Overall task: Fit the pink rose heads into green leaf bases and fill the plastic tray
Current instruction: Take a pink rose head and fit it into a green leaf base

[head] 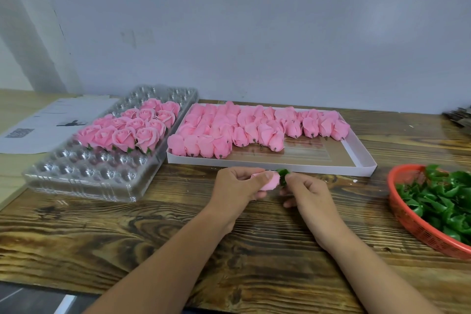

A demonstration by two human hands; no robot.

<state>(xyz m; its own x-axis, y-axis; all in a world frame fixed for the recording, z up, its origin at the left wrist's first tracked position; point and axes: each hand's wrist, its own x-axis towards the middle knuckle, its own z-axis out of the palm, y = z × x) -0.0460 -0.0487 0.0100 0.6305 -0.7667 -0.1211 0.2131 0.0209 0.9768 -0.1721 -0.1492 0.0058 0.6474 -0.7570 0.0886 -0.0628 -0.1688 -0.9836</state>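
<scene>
My left hand (238, 183) grips a pink rose head (271, 181) over the middle of the wooden table. My right hand (304, 190) pinches a green leaf base (283, 175) pressed against the rose's right end. A clear plastic tray (84, 173) lies at the left, with several finished pink roses (132, 127) standing in its middle rows. A white shallow box (280, 163) behind my hands holds several loose rose heads (254, 125). At the right edge sits a red basket (413, 219) full of green leaf bases (443, 199).
Printed paper sheets (51, 122) lie at the far left behind the plastic tray. A grey wall runs along the back of the table. A dark stack of something (458, 116) shows at the far right edge. The table's front edge is near the bottom left.
</scene>
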